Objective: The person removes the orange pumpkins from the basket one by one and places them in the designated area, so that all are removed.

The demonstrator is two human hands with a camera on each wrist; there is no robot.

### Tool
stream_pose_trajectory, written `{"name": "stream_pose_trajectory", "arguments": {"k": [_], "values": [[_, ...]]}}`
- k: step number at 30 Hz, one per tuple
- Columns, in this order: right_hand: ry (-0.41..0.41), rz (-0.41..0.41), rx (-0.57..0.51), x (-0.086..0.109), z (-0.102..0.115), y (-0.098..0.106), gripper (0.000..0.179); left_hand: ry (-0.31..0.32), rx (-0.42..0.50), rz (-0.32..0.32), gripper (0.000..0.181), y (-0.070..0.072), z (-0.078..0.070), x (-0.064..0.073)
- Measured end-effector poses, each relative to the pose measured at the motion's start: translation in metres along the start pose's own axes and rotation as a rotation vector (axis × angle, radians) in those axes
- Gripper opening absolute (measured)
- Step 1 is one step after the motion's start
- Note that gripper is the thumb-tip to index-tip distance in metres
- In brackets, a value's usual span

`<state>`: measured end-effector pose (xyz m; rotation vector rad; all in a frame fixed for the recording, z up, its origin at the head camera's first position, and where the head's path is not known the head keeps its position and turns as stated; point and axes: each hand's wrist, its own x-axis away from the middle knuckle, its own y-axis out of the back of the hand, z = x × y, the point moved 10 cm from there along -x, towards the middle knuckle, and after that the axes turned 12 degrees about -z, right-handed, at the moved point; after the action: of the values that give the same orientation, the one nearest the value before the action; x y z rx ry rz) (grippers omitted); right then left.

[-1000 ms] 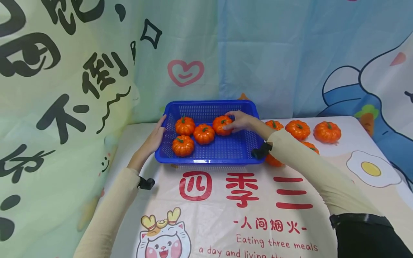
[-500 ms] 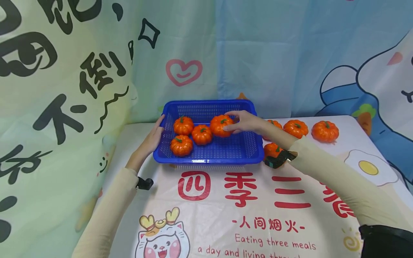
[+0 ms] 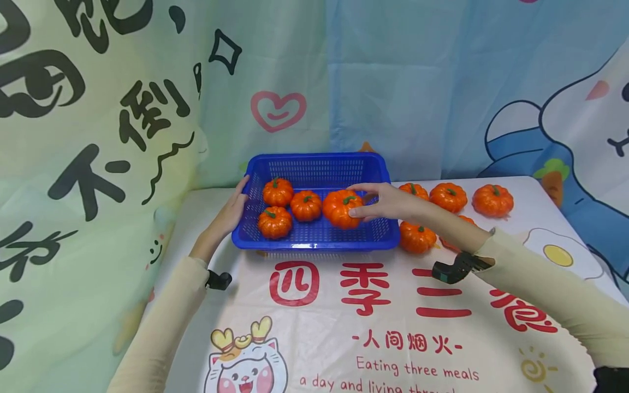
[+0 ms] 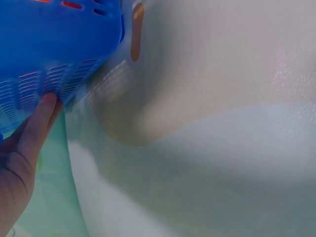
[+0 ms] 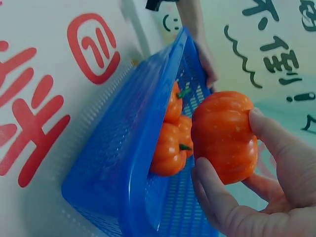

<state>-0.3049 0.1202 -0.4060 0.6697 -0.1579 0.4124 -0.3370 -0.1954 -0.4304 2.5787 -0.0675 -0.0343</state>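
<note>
A blue plastic basket (image 3: 314, 246) with slotted walls sits on the table. My right hand (image 3: 385, 201) pinches a small orange pumpkin (image 3: 339, 209) between thumb and fingers over the basket's right half. In the right wrist view this pumpkin (image 5: 224, 136) appears close up, raised above the basket floor. Three similar pumpkins with green stems, one at the back (image 3: 278, 192), one in front (image 3: 275, 222) and one nearer the middle (image 3: 306, 206), lie in the basket's left part. My left hand (image 3: 231, 213) rests against the basket's left side, its straight fingers (image 4: 42, 116) touching the slotted wall.
More orange pumpkins lie on the table right of the basket, among them one close to its side (image 3: 417, 238) and one farther right (image 3: 493, 201). A printed cloth (image 3: 403, 295) covers the table. A patterned curtain (image 3: 388, 82) hangs right behind the basket.
My right hand has brought its pumpkin toward the basket's front, and it looks larger and higher now. The right forearm has swung to the right. My left hand keeps its place on the basket.
</note>
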Motion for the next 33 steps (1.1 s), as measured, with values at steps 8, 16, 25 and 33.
{"name": "stream_pose_trajectory", "arguments": {"k": [8, 16, 25, 33], "values": [[0.034, 0.009, 0.074, 0.035, 0.007, 0.000, 0.074, -0.002, 0.008, 0.000, 0.059, 0.000, -0.011, 0.007], [0.001, -0.023, 0.091, 0.069, -0.011, 0.016, 0.073, -0.006, -0.007, -0.001, 0.059, 0.001, -0.015, 0.010], [-0.031, -0.100, 0.065, 0.097, -0.048, 0.048, 0.070, 0.005, 0.007, -0.003, 0.059, 0.000, -0.006, 0.003], [-0.036, -0.123, 0.038, 0.114, -0.075, 0.049, 0.070, -0.019, -0.014, -0.037, 0.060, -0.002, 0.025, -0.012]]}}
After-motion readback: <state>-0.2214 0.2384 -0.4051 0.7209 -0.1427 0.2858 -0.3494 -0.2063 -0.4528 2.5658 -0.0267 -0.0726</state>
